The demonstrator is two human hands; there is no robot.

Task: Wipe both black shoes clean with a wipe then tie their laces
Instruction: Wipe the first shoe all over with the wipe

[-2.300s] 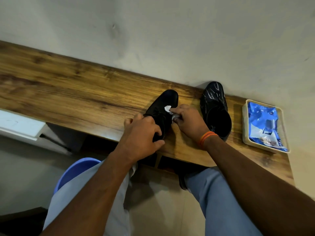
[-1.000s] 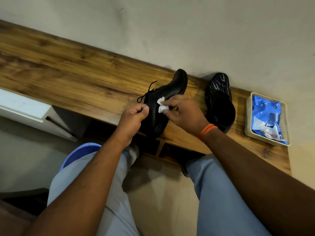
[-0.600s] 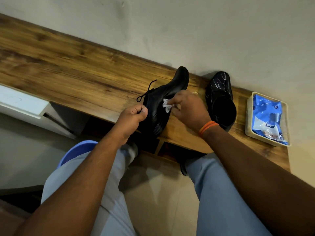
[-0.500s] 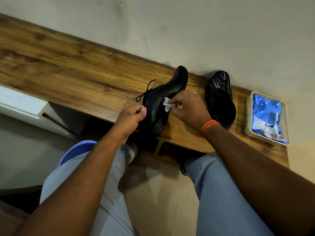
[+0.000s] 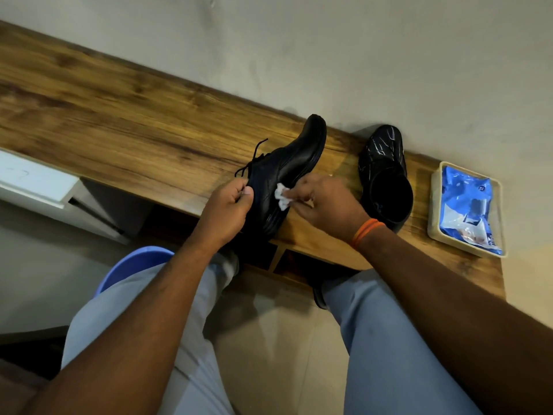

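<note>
A black lace-up shoe lies tipped on its side on the wooden shelf, toe toward the wall, loose laces hanging off its left side. My left hand grips its heel end near the shelf's front edge. My right hand pinches a small crumpled white wipe and presses it against the shoe's side. The second black shoe stands upright to the right, its opening facing me, untouched.
A cream tray holding a blue wipe packet sits at the shelf's right end. The wall runs close behind the shoes. A white unit juts out at the left below the shelf. My knees and a blue stool are beneath.
The shoe was turned from upright onto its side, exposing the laces. My right hand has slid the wipe along its side toward the heel. The second shoe and the tray stayed put.
</note>
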